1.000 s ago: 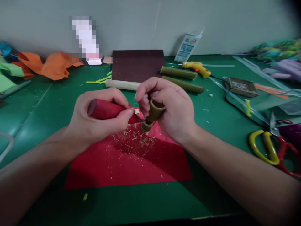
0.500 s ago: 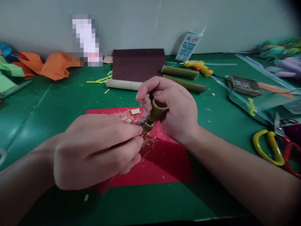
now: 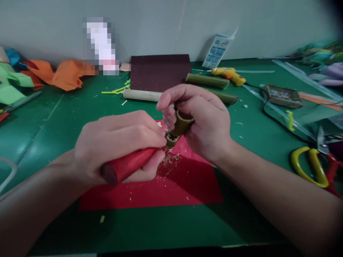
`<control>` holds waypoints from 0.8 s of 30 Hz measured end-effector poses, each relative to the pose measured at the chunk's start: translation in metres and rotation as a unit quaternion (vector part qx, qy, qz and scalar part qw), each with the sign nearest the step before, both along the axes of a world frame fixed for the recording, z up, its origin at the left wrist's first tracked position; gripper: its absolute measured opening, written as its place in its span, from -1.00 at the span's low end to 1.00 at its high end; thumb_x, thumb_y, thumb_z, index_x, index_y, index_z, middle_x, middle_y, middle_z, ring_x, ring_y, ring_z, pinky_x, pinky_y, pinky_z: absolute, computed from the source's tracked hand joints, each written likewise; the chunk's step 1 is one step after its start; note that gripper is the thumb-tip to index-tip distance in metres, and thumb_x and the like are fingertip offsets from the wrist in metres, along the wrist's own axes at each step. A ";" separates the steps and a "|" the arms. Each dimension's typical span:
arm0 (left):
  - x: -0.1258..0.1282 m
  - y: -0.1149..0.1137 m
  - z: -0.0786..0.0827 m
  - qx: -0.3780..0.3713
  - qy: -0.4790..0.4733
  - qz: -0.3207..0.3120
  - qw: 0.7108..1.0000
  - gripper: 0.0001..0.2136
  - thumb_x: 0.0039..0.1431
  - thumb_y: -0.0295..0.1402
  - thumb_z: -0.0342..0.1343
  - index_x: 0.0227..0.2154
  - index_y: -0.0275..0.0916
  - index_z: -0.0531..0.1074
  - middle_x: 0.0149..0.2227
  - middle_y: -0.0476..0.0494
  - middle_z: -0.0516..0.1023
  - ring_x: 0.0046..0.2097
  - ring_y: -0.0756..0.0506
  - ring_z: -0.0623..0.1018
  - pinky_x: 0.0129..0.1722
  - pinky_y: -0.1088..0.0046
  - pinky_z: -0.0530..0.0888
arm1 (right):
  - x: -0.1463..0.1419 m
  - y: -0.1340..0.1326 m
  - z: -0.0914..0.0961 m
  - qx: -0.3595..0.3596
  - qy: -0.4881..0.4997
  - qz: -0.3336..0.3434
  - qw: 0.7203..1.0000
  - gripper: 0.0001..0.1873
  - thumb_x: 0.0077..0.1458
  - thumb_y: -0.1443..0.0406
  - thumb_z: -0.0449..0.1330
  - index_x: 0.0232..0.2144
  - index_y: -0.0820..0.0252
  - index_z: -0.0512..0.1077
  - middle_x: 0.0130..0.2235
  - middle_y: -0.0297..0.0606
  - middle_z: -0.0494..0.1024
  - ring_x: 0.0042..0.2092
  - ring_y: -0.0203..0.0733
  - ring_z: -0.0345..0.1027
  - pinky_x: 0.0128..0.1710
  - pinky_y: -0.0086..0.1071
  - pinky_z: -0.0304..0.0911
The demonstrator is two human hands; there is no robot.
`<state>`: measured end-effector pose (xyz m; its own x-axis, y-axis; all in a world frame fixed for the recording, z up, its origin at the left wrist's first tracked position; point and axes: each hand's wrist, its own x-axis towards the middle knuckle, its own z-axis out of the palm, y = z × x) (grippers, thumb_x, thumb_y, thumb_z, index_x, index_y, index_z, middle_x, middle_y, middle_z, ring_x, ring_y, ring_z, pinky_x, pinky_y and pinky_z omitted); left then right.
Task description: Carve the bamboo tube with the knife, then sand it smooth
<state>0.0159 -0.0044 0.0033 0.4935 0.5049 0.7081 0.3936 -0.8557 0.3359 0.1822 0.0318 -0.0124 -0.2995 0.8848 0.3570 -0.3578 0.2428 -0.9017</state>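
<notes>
My left hand (image 3: 120, 142) is closed round the red handle of a carving tool (image 3: 125, 167), whose tip meets the lower end of a short green bamboo piece (image 3: 180, 127). My right hand (image 3: 203, 121) wraps its fingers round that bamboo piece and holds it tilted above a red sheet (image 3: 184, 182). Pale shavings lie scattered on the sheet under the bamboo. The tool's blade is mostly hidden by my left fingers.
Behind the hands lie a pale wooden dowel (image 3: 140, 95), two long green bamboo tubes (image 3: 207, 81), a dark brown pad (image 3: 160, 71) and a yellow glue gun (image 3: 227, 74). Yellow and red scissors (image 3: 311, 167) sit at the right. Orange and green paper scraps (image 3: 61, 73) lie far left.
My left hand has turned the red-handled tool, swinging its handle from up left, round toward me, then down left again. The tip stays at the bamboo's end. The right hand barely moved.
</notes>
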 end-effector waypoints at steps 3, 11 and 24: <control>-0.006 0.009 0.007 0.023 0.066 -0.035 0.997 -0.87 -0.07 -0.45 0.19 -0.38 -0.22 0.49 -0.37 -0.02 0.55 -0.33 -0.03 0.54 -0.40 0.46 0.53 | 0.000 -0.001 0.001 0.002 -0.017 0.001 1.000 -0.66 -0.07 0.52 -0.12 -0.46 0.22 0.43 -0.55 -0.37 0.31 -0.54 -0.32 0.15 -0.55 -0.39 0.06; -0.002 0.009 0.008 -0.080 0.020 0.001 0.997 -0.90 -0.06 -0.50 0.16 -0.42 -0.22 0.48 -0.38 -0.06 0.55 -0.33 -0.07 0.52 -0.29 0.34 0.50 | 0.001 -0.002 0.003 -0.019 -0.055 -0.018 0.998 -0.68 -0.08 0.47 -0.09 -0.50 0.09 0.42 -0.55 -0.36 0.31 -0.53 -0.29 0.14 -0.55 -0.41 0.13; -0.004 0.010 0.004 -0.062 0.063 -0.039 0.995 -0.89 -0.02 -0.48 0.13 -0.38 -0.24 0.48 -0.39 -0.05 0.55 -0.32 -0.01 0.52 -0.30 0.46 0.50 | 0.000 0.000 -0.001 -0.011 -0.014 0.000 1.000 -0.64 -0.03 0.51 -0.15 -0.49 0.19 0.41 -0.55 -0.38 0.29 -0.53 -0.35 0.13 -0.54 -0.42 0.11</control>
